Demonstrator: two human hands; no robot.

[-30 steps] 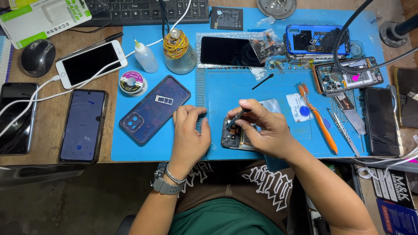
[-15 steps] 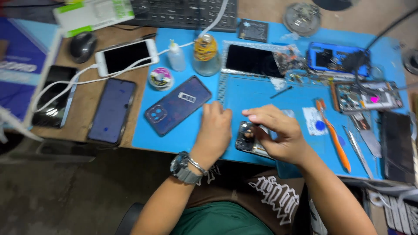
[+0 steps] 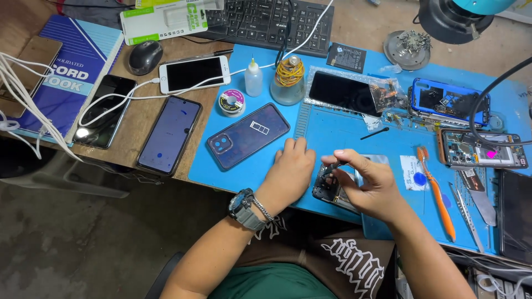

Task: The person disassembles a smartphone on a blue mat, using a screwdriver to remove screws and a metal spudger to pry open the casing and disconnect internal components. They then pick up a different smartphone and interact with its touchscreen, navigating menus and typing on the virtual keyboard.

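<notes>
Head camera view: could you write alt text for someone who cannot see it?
A person's right hand holds a thin dark tool over an opened phone on a blue work mat, while the left hand rests beside it. Other phones, a keyboard, a mouse and an orange toothbrush lie around.

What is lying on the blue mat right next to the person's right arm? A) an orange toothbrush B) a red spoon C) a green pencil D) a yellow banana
A: an orange toothbrush lies on the blue mat, just beside the right hand.
</notes>
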